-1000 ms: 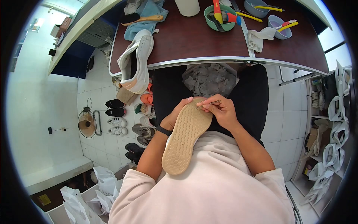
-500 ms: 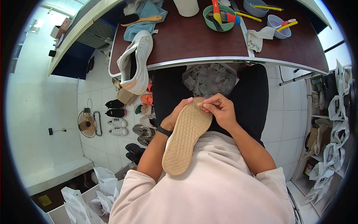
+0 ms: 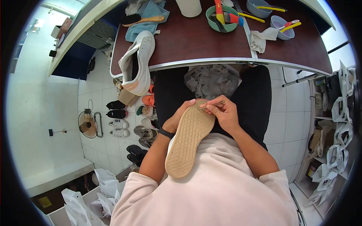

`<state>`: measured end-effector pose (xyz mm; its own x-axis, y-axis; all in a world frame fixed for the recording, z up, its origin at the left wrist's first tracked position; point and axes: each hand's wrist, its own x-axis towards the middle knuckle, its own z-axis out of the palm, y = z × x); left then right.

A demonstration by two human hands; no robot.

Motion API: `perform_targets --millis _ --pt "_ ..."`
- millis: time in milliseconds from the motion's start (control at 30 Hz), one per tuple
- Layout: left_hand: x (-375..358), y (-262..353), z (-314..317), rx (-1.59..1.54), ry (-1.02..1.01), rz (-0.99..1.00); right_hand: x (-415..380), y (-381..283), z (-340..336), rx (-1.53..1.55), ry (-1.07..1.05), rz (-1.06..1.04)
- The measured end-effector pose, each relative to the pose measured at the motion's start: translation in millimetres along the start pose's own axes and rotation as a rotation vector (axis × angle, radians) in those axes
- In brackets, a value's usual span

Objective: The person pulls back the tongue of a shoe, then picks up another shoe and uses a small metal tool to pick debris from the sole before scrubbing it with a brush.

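Observation:
A shoe (image 3: pixel 187 141) lies sole up over my lap, its tan sole covered in a honeycomb tread. My left hand (image 3: pixel 177 117) wraps round the shoe's left edge near the upper end, most of its fingers hidden beneath. Between the thumb and fingers of my right hand (image 3: pixel 223 112) is a thin metal pick (image 3: pixel 209 106), its tip touching the tread near the top of the sole. A white sneaker (image 3: pixel 139 64) with a peach heel rests tilted at the table's left front edge.
On the brown table (image 3: pixel 196 41) are a blue cloth (image 3: pixel 145 28) with a wooden brush (image 3: pixel 147 20), a green bowl (image 3: pixel 215 25) of brushes and a crumpled tissue (image 3: pixel 262 39). A bag of grey scraps (image 3: pixel 213 81) sits between my knees. Several shoes (image 3: pixel 118 123) line the floor at left.
The shoe has shifted very slightly to the right and down. Both hands keep their grip, and the pick's tip stays on nearly the same spot of the sole.

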<state>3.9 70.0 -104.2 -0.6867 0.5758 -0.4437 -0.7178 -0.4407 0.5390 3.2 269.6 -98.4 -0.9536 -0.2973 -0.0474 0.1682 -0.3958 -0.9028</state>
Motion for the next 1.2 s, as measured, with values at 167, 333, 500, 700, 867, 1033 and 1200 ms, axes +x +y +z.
perform_targets --millis 167,333,500,700,867,1033,1200 --pt "-1.4 -2.0 3.4 0.014 -0.004 -0.004 -0.1 -1.7 -3.3 -0.023 -0.018 0.021" --pt "-3.6 1.1 5.3 0.034 -0.020 0.002 -3.9 -3.7 1.3 -0.147 -0.017 -0.093" --pt "-1.6 -0.7 1.3 0.028 -0.014 0.006 -6.0 -0.8 5.0 -0.320 0.012 -0.241" --pt "-2.2 1.0 2.5 0.046 -0.028 0.019 -5.1 -3.3 6.9 -0.100 0.031 -0.084" --pt "0.1 -1.2 0.1 0.032 0.009 0.007 -6.5 -3.1 9.7 -0.246 0.081 -0.144" --pt "-1.3 4.6 3.5 0.064 -0.047 0.013 -5.7 -3.1 8.6 -0.193 0.052 -0.105" --pt "-0.1 2.2 4.1 0.068 0.012 0.014 -5.6 -3.7 9.6 -0.272 0.090 -0.170"
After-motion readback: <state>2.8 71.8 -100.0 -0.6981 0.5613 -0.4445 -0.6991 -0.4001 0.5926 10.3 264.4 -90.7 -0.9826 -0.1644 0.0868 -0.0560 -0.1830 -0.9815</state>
